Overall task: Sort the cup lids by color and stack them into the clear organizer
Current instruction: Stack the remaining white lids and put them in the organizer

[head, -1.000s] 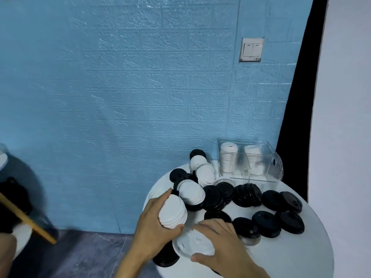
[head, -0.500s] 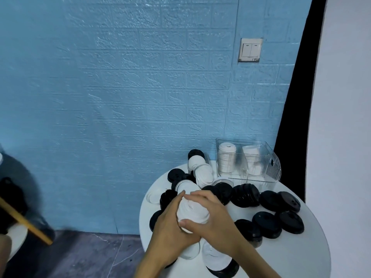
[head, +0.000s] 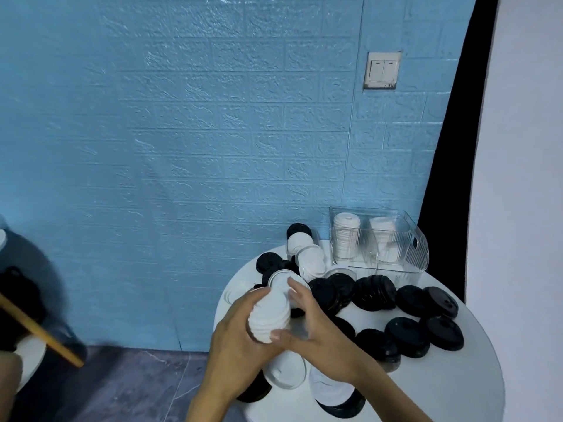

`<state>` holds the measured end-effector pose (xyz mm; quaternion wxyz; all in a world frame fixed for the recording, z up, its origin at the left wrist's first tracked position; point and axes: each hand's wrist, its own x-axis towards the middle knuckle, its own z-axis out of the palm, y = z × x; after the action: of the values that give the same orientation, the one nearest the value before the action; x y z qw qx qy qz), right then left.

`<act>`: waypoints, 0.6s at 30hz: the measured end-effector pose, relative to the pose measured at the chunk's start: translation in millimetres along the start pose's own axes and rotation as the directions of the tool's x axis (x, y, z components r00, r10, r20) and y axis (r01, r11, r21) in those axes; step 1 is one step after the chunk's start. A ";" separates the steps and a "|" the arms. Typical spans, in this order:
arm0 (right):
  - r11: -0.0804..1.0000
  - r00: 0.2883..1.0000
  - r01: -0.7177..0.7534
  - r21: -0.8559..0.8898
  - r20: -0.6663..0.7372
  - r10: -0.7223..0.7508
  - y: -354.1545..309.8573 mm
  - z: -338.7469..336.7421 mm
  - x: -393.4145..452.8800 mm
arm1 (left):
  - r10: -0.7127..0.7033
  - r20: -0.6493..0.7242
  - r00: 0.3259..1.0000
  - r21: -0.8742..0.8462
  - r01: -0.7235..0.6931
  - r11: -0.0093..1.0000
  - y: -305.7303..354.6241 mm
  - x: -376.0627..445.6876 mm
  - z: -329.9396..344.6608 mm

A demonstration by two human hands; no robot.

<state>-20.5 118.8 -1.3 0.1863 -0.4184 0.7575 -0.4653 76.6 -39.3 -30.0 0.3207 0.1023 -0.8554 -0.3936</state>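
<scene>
A stack of white lids (head: 269, 315) is held above the left part of the round white table (head: 441, 388). My left hand (head: 237, 336) wraps it from the left, and my right hand (head: 316, 333) grips it from the right. The clear organizer (head: 417, 254) stands at the table's far edge with two columns of white lids (head: 345, 239) inside. Loose black lids (head: 408, 332) lie across the middle and right. More white lids (head: 310, 260) lean in a pile behind my hands. Single white lids (head: 330, 391) lie under my right wrist.
A blue brick-pattern wall (head: 182, 147) rises right behind the table, with a light switch (head: 382, 70) on it. A black strip and a white wall (head: 524, 178) stand at the right. At far left are a dark object and a wooden stick (head: 42, 330) above the floor.
My right hand left the single white lid on the table and closed on the stack. Both hands lifted the stack up and away from me.
</scene>
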 end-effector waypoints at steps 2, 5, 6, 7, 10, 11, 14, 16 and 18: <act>0.964 1.000 0.012 -0.265 -0.016 -0.017 10.4 4.6 -3.9 | -0.038 -0.083 0.996 0.024 0.040 0.999 -8.9 1.0 -7.5; 0.838 0.991 0.126 -0.531 0.100 -0.085 21.9 14.4 -5.9 | -0.077 -0.141 0.987 0.063 0.086 0.994 -12.8 1.2 -16.8; 0.821 0.988 0.135 -0.554 0.133 -0.073 24.0 17.1 -4.0 | -0.080 -0.142 0.987 0.062 0.090 0.994 -13.9 0.9 -18.7; 0.814 0.987 0.132 -0.565 0.147 -0.057 25.9 18.1 -2.0 | -0.080 -0.145 0.986 0.056 0.089 0.994 -15.7 0.7 -19.8; 0.813 0.990 0.078 -0.577 0.141 0.006 30.4 18.7 5.0 | -0.106 -0.166 0.980 0.037 0.114 0.993 -21.9 -0.6 -22.5; 0.802 0.987 0.067 -0.593 0.155 0.032 30.6 20.2 6.8 | -0.114 -0.175 0.978 0.033 0.122 0.992 -24.1 -0.9 -23.2; 0.738 0.984 0.096 -0.668 0.177 0.032 35.2 26.7 9.0 | -0.127 -0.197 0.972 0.010 0.132 0.991 -27.6 -2.0 -24.3; 0.771 0.987 0.100 -0.629 0.160 0.002 40.1 23.5 9.8 | -0.124 -0.194 0.973 0.003 0.127 0.992 -28.7 -2.4 -24.8; 0.896 0.997 0.065 -0.440 0.063 -0.042 38.7 12.0 9.4 | -0.108 -0.173 0.979 0.012 0.112 0.994 -28.5 -3.2 -24.9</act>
<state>-35.7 113.0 -39.6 0.0934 -0.4823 0.8263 -0.2755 92.6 -72.2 -40.4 0.3700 0.1866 -0.8218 -0.3910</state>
